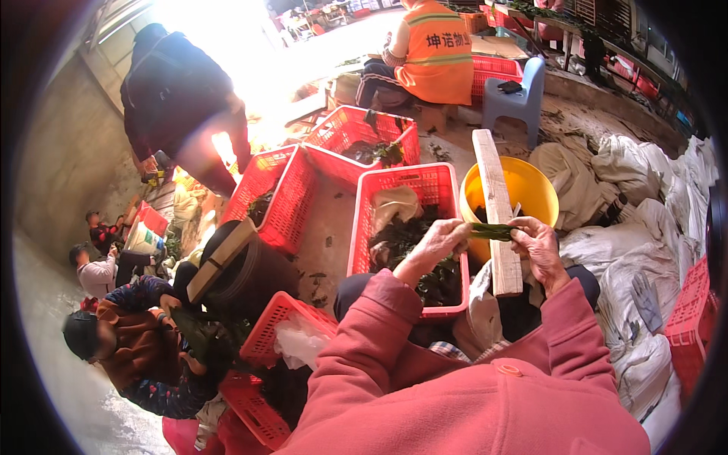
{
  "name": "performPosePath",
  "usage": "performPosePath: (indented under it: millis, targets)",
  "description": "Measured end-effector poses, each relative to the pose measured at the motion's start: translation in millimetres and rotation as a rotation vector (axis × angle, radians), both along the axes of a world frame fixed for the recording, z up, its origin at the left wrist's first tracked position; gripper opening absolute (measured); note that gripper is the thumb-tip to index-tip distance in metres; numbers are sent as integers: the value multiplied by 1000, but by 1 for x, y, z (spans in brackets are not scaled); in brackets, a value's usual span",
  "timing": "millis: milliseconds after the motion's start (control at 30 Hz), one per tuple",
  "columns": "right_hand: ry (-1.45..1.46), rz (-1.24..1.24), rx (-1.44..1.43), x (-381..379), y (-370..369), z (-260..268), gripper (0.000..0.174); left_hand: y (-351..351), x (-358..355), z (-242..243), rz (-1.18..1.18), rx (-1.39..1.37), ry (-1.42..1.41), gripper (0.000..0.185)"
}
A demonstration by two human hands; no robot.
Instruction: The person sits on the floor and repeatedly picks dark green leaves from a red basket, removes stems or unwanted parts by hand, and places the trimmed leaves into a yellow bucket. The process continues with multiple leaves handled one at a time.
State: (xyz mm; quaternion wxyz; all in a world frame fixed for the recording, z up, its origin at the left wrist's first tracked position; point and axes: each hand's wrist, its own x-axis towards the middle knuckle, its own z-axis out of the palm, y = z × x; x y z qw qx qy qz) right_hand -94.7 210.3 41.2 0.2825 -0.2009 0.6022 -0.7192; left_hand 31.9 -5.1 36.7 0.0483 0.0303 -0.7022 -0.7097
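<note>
A folded strip of dark green leafy material, seemingly kelp (490,231), is stretched between my two hands. My left hand (435,247) pinches its left end, and my right hand (537,244) grips the right end. Beneath the strip, a pale wooden beam (490,170) lies across a yellow bucket (537,179). A small pale, narrow object (517,209) sticks up by my right fingers; whether I hold it I cannot tell. Left of the bucket, a red plastic crate (364,227) holds dark wet leaves (441,287) and a beige cloth (395,203).
More red crates (290,219) stand ahead. White woven sacks (611,256) with a grey glove (645,301) lie at right. A co-worker (139,341) handles leaves beside a black tub (250,273) at left. Others include a person in an orange vest (438,57), near a blue chair (515,105).
</note>
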Motion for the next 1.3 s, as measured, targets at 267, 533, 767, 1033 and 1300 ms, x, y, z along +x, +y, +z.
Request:
performPosePath:
  millis: [267, 533, 767, 1033, 1300]
  targets:
    - [-252, 14, -160, -8, 7, -6, 21, -1, 1, 3, 56, -74, -20, 34]
    - [-188, 89, -101, 11, -5, -20, 16, 6, -13, -14, 138, 821, 228, 27]
    - [264, -23, 27, 13, -15, -33, 18, 8, -21, -41, 198, 644, 84, 6]
    - [775, -162, 19, 21, -33, -47, 22, 34, -24, -47, 93, 60, 126, 38]
    - [683, -246, 121, 16, -35, -66, 16, 38, -26, -46, 398, -593, 209, 41]
